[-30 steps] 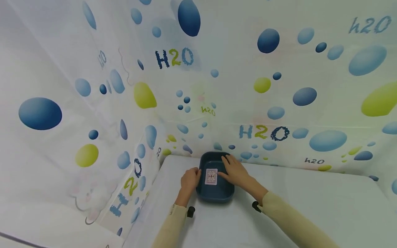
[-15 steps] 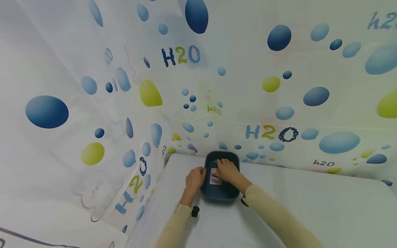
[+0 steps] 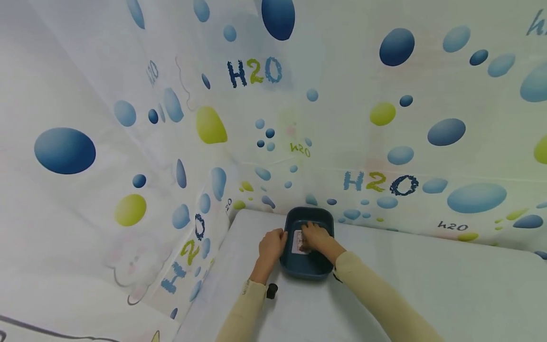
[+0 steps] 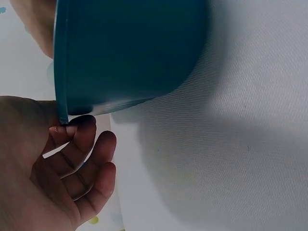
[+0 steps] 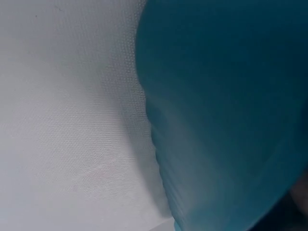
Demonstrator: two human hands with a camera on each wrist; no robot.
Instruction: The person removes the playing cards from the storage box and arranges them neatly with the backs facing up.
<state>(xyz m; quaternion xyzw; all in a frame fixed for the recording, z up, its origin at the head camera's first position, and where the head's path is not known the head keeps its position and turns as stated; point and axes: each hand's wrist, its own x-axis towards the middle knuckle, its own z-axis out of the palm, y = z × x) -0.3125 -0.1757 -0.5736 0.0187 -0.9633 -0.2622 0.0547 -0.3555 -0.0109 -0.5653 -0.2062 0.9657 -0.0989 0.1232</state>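
Observation:
A dark blue-green plastic basin (image 3: 300, 267) stands on the white table, and its outer wall (image 4: 130, 53) fills much of the left wrist view. My left hand (image 3: 271, 244) holds the basin's left rim, with bent fingers (image 4: 103, 144) just outside it. On the basin floor lies a playing card (image 3: 297, 243), patterned back up; whether it is one card or a stack I cannot tell. My right hand (image 3: 318, 236) reaches in from the right, fingers bent down over the card's right part. Whether they pinch it is hidden. In the right wrist view the basin wall (image 5: 216, 110) blocks the hand.
White cloth covers the table (image 3: 406, 285). Behind and to the left rise white curtains (image 3: 333, 142) printed with blue and green drops. A black wrist strap piece (image 3: 271, 290) sits by the left cuff.
My right hand has moved from the basin's right rim inward and down onto the card, its fingers drawing together. My left hand stays at the rim. The head view has shifted slightly.

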